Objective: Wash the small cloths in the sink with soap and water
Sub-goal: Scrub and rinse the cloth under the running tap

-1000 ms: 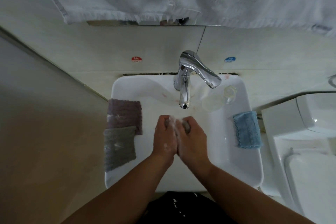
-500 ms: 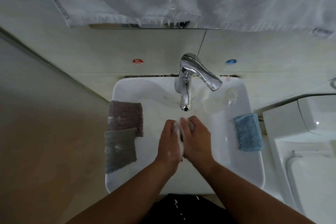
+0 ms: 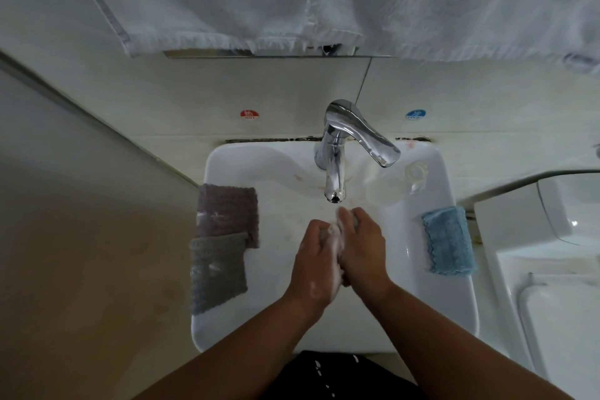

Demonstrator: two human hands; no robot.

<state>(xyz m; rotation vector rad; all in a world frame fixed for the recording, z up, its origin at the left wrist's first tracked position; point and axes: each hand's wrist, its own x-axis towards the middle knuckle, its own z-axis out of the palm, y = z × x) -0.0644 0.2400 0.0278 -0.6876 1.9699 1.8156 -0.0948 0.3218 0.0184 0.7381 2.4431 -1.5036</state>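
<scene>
Sudsy small cloth (image 3: 337, 232) sits bunched between left hand (image 3: 316, 266) and right hand (image 3: 363, 250), both curled tight around it, knuckles up.

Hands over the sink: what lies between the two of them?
A soapy cloth, gripped by the left hand and the right hand, with lather on it. It shows in the head view.

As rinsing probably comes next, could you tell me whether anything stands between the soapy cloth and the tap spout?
Nothing visible does. The soapy cloth, held between the left hand and right hand, sits just short of the tap spout, with only bare sink between them.
</scene>
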